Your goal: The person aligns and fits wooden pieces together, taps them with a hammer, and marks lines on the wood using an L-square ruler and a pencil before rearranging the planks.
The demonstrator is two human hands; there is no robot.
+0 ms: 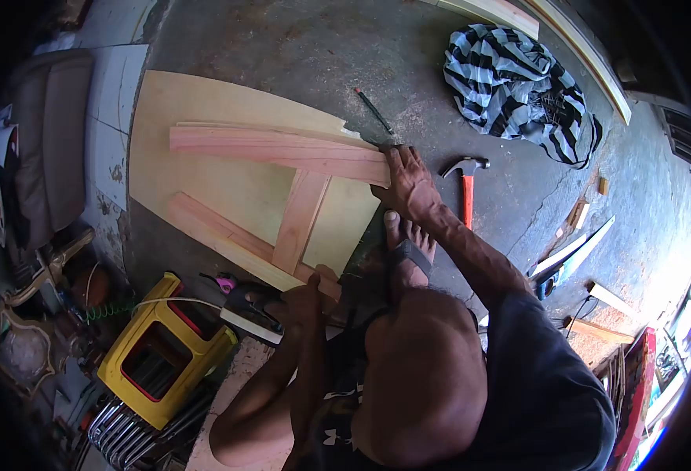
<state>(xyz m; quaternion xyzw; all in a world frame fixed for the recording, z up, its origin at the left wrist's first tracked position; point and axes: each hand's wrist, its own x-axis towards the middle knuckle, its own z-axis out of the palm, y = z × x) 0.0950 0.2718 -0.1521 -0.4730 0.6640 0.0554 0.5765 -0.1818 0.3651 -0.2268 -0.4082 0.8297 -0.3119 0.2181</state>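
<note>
A wooden frame of two long boards joined by a crosspiece lies over a thin plywood sheet. My right hand grips the near end of the upper board, fingers over its edge. Down at the lower board, my left hand is closed around the near end; its fingers are partly in shadow. A hammer with an orange handle rests on the floor to the right of my right hand. Beyond that hand lies a dark pencil.
A black-and-white striped bag lies on the concrete floor. To the right are a handsaw and wood offcuts. A yellow stool stands at lower left. My foot is beside the frame.
</note>
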